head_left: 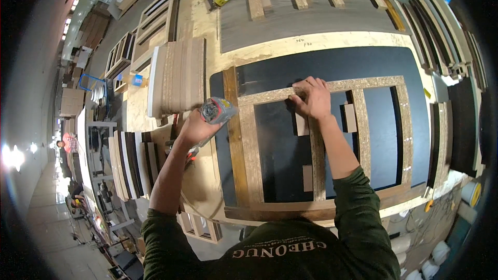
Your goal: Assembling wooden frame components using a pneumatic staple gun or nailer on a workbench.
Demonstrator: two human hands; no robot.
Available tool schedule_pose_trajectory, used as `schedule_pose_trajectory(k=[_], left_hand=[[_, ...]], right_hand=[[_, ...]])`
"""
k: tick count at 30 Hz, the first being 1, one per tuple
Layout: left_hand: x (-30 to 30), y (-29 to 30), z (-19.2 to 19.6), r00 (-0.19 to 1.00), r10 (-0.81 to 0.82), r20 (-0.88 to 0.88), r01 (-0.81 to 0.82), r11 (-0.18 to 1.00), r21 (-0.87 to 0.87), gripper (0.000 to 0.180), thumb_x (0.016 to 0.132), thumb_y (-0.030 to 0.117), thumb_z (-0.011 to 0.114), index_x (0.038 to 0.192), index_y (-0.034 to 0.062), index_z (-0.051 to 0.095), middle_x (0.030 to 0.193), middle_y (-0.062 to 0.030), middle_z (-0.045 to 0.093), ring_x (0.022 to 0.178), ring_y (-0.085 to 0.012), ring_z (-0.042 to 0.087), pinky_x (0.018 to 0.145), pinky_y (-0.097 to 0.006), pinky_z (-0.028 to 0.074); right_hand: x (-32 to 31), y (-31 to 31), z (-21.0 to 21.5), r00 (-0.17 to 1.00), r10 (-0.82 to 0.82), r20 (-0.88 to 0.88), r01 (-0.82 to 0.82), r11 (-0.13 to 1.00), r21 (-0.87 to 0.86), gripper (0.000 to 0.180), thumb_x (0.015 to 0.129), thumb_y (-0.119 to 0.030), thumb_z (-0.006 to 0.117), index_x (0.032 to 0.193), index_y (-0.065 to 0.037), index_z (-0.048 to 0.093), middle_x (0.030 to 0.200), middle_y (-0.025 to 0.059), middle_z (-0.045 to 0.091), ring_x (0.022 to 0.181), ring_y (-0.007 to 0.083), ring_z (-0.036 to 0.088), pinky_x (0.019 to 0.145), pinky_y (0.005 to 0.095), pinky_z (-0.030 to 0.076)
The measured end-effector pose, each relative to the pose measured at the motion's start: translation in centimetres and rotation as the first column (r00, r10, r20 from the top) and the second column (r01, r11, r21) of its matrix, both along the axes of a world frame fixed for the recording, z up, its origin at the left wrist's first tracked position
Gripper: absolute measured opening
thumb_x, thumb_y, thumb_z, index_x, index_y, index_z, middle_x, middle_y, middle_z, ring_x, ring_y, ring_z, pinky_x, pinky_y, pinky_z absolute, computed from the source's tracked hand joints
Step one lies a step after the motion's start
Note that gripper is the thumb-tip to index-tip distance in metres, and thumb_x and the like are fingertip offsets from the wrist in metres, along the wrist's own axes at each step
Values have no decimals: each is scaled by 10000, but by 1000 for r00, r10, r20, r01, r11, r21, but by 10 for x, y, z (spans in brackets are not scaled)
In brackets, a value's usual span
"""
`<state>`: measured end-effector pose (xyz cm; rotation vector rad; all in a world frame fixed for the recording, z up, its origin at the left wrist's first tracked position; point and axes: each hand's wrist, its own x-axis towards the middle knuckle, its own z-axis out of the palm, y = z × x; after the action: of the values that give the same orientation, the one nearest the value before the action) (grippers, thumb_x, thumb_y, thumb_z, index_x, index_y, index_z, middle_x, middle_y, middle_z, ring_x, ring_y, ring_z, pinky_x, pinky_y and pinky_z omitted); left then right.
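The wood frame point(359, 145) lay flat on a dark board point(285, 70), and the board lay on the tabletop point(270, 52). The right hand point(314, 97) was grasping the frame's far bar point(363, 83), with the thumb on the near side and the fingers bent over the top. It was close to the far end of the middle bar point(318, 171). The left hand point(193, 128) was wrapped around a grey and red power tool point(219, 111), maybe a nail gun. The tool was up by the frame's far left corner, over a brown strip of wood point(237, 150). I could not tell if its tip touched anything.

To do this well, the right hand seemed best pressing the bar down firmly, so the wood would not slip. Its thumb and fingers were best well out of the tool's line. The tip needed to sit straight on the wood, as a tilted tool could split a thin bar. The bar ends needed to meet snugly, with no gap. Small blocks point(350, 119) lay beside the bars, and it seemed wise not to bump them. A pile of boards point(179, 75) was near the tool, so it needed room to turn.
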<state>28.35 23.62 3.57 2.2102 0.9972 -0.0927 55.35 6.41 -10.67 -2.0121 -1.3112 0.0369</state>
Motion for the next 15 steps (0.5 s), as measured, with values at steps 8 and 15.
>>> schedule_pose_trajectory(k=[8, 15], left_hand=[[13, 16, -16, 979, 89, -184, -103, 992, -70, 311, 734, 157, 700, 1005, 22, 630, 760, -83, 662, 626, -128, 587, 634, -318, 493], [16, 17, -27, 993, 70, -95, -72, 997, -18, 320, 715, 185, 714, 983, 24, 644, 796, -113, 670, 736, -149, 619, 722, -317, 492]], right_hand=[[-3, 3, 3, 1000, -24, -19, 24, 1000, 15, 294, 689, -306, 723, 908, -119, 663, 853, 44, 575, 872, 255, 544, 869, 377, 389], [-4, 3, 3, 999, -36, -33, 36, 999, -8, 287, 682, -299, 728, 906, -128, 670, 862, 36, 577, 883, 243, 543, 884, 374, 381]])
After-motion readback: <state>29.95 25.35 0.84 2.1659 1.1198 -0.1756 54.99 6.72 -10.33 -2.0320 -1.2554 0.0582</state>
